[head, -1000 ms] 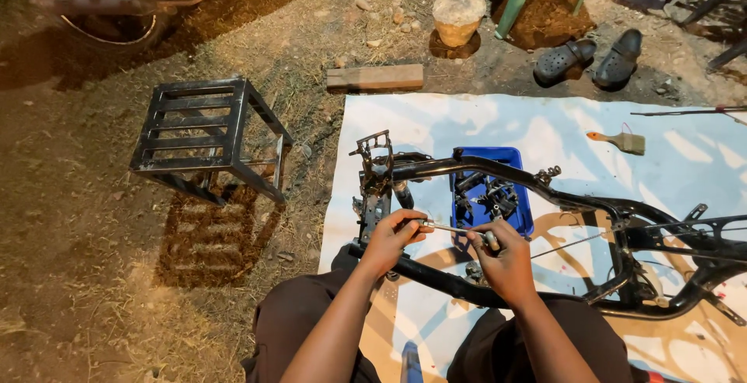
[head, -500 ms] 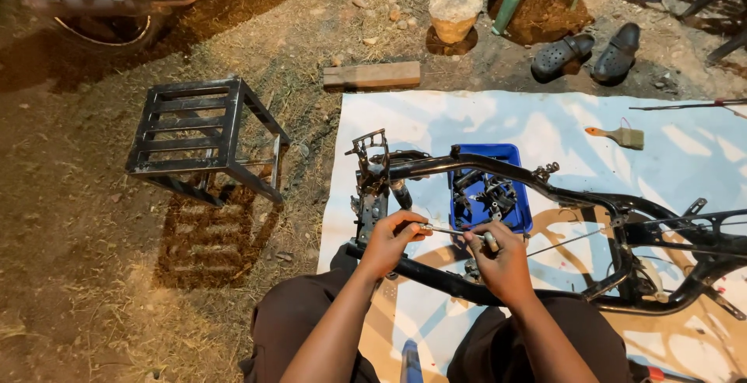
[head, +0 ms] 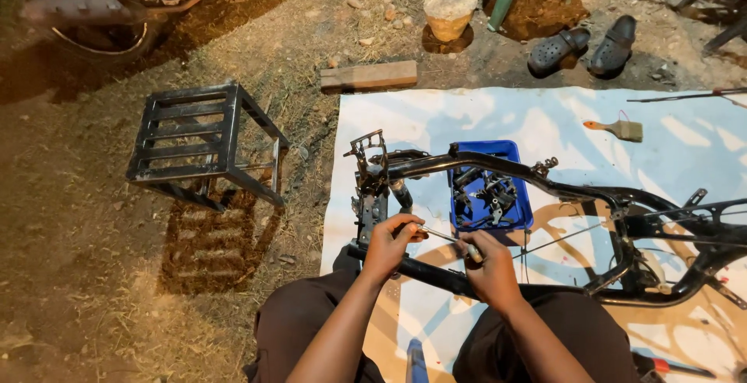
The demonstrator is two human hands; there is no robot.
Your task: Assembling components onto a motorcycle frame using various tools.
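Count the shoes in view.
2. Both are dark clogs lying side by side on the dirt beyond the white sheet's far edge: the left clog and the right clog. No others show, though more may lie outside the picture.

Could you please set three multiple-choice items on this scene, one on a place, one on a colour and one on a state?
1. Where is the brush?
A. On the sheet
B. In the dirt
C. In the tray

2. What colour is the tray?
A. Red
B. Blue
C. Green

3. How is the thin rod held?
A. By both hands
B. By one hand
C. By neither

Answers: 1 A, it lies on the white sheet at upper right. 2 B, its walls are blue. 3 A, the left hand and right hand each grip an end.
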